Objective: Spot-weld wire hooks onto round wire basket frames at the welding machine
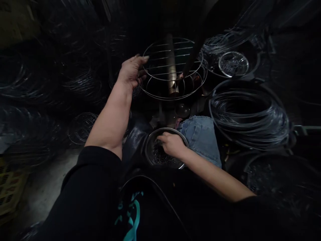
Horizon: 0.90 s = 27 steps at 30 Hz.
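A round wire rack (173, 72) with parallel bars and a second hoop beneath sits at a dark machine. At its left rim is my left hand (131, 71), closed with the thumb on top and fingers curled below. A metal rod (190, 62) comes down to the rack's near part, its tip lit reddish. Below, my right hand (172, 143) reaches into a round metal bowl (148, 156) of small dark wire pieces (163, 155). Its fingers are bent together over the pieces; what they pinch is too small to make out.
To the right, a thick coil of wire (250, 117) lies in a large round tub. Behind it is a basin with a smaller ring-rimmed bowl (233, 64). Stacked wire racks (80, 83) fill the left side. A yellow crate (11, 187) stands at lower left. Blue denim (200, 137) lies beside the bowl.
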Motion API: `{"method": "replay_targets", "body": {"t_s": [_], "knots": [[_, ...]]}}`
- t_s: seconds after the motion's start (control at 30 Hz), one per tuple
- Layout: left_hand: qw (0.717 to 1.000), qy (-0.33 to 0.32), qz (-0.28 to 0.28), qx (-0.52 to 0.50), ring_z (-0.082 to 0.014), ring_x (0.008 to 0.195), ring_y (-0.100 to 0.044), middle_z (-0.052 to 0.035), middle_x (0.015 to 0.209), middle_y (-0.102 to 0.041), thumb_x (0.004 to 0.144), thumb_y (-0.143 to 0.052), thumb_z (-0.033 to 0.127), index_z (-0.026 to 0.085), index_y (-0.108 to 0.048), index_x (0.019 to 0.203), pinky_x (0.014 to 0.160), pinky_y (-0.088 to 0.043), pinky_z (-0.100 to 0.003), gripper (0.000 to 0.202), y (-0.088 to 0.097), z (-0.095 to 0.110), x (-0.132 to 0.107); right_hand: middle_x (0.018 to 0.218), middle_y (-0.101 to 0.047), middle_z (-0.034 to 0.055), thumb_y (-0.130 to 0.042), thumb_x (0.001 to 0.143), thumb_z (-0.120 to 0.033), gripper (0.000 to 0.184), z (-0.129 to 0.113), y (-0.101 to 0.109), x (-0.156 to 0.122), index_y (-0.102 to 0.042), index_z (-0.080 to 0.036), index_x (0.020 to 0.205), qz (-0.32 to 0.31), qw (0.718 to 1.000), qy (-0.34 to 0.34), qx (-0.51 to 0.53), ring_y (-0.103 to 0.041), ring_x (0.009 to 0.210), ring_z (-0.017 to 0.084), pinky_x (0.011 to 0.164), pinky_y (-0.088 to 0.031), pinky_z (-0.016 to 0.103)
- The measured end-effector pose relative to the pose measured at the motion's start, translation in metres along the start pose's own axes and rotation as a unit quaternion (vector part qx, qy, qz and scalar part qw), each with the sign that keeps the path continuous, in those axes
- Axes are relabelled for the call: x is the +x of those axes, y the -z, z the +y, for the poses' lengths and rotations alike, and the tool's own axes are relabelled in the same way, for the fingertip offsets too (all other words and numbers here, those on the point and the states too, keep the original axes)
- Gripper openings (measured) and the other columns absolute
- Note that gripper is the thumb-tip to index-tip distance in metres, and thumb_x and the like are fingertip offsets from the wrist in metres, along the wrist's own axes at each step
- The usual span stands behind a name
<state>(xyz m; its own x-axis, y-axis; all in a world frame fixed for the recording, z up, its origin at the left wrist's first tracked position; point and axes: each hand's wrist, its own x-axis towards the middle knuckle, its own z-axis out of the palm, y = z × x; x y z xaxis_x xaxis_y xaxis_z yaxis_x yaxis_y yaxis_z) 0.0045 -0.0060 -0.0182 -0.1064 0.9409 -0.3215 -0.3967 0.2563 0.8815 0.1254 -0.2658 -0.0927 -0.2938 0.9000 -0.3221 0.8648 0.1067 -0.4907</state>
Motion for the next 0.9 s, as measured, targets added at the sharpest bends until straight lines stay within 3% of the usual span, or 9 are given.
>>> {"method": "replay_targets", "body": {"t_s": [0.1,0.17,0.3,0.4,0.5,0.6,0.8,0.9], "knots": [[0.997,0.050,-0.058,0.009,-0.0183,0.074,-0.063,-0.0012,0.077,-0.057,0.065,-0.080,0.016,0.023,-0.059,0.110,0.058,-0.045,-0.022,0.050,0.010,-0.001,-0.008,0.112,-0.062,0.0146,-0.049,0.081,-0.012,0.030,-0.002,-0.023,0.008,-0.072,-0.016,0.100,-0.089,0.993,-0.003,-0.080,-0.059,0.101,0.026,0.082,-0.046,0.031],[0.998,0.048,-0.046,-0.005,-0.0164,0.070,-0.062,-0.0003,0.076,-0.059,0.062,-0.081,0.013,0.025,-0.057,0.115,0.056,-0.044,-0.022,0.059,0.022,-0.001,-0.023,0.109,-0.063,0.0159,-0.050,0.081,-0.013,0.026,0.003,-0.027,0.010,-0.073,-0.013,0.093,-0.106,0.991,-0.010,-0.081,-0.058,0.101,0.027,0.083,-0.045,0.031],[0.998,0.062,-0.028,-0.016,-0.0147,0.064,-0.060,0.0003,0.075,-0.062,0.058,-0.082,0.009,0.029,-0.056,0.118,0.052,-0.042,-0.022,0.068,0.041,0.002,-0.055,0.105,-0.066,0.0101,-0.052,0.080,-0.013,0.028,0.018,-0.020,0.006,-0.072,-0.017,0.100,-0.114,0.991,-0.035,-0.065,-0.061,0.100,0.023,0.084,-0.046,0.027],[0.997,0.067,-0.029,-0.015,-0.0145,0.061,-0.059,0.0007,0.074,-0.063,0.057,-0.083,0.010,0.031,-0.057,0.117,0.048,-0.042,-0.023,0.069,0.045,0.002,-0.062,0.109,-0.066,0.0068,-0.050,0.081,-0.013,0.035,0.016,-0.019,0.005,-0.068,-0.021,0.110,-0.099,0.993,-0.043,-0.056,-0.060,0.102,0.021,0.085,-0.045,0.027],[0.998,0.049,-0.035,-0.008,-0.0140,0.059,-0.059,0.0013,0.074,-0.063,0.057,-0.083,0.014,0.032,-0.056,0.118,0.047,-0.042,-0.022,0.070,0.043,0.001,-0.061,0.116,-0.061,0.0146,-0.048,0.081,-0.012,0.037,0.001,-0.028,0.008,-0.067,-0.015,0.113,-0.068,0.994,-0.056,-0.060,-0.060,0.102,0.026,0.083,-0.046,0.031],[0.999,0.039,-0.035,-0.005,-0.0135,0.059,-0.060,0.0009,0.076,-0.064,0.058,-0.083,0.017,0.031,-0.056,0.118,0.046,-0.041,-0.021,0.068,0.043,0.000,-0.062,0.112,-0.061,0.0191,-0.052,0.078,-0.011,0.028,-0.008,-0.038,0.011,-0.071,-0.011,0.098,-0.067,0.995,-0.059,-0.050,-0.061,0.100,0.028,0.083,-0.046,0.032],[0.999,0.040,-0.025,-0.001,-0.0131,0.060,-0.059,0.0017,0.075,-0.064,0.056,-0.083,0.017,0.030,-0.055,0.123,0.047,-0.039,-0.020,0.074,0.048,0.001,-0.069,0.102,-0.068,0.0096,-0.059,0.074,-0.008,0.026,0.012,-0.018,0.001,-0.073,-0.016,0.095,-0.068,0.993,-0.084,0.046,-0.062,0.097,0.023,0.083,-0.048,0.031],[0.999,0.043,-0.022,-0.006,-0.0128,0.060,-0.059,0.0014,0.076,-0.065,0.056,-0.083,0.017,0.030,-0.056,0.122,0.047,-0.039,-0.020,0.073,0.049,0.001,-0.069,0.074,-0.068,0.0006,-0.060,0.075,-0.012,0.023,0.022,-0.003,-0.007,-0.071,-0.018,0.094,-0.073,0.985,-0.105,0.112,-0.065,0.073,0.017,0.066,-0.051,0.025]]}}
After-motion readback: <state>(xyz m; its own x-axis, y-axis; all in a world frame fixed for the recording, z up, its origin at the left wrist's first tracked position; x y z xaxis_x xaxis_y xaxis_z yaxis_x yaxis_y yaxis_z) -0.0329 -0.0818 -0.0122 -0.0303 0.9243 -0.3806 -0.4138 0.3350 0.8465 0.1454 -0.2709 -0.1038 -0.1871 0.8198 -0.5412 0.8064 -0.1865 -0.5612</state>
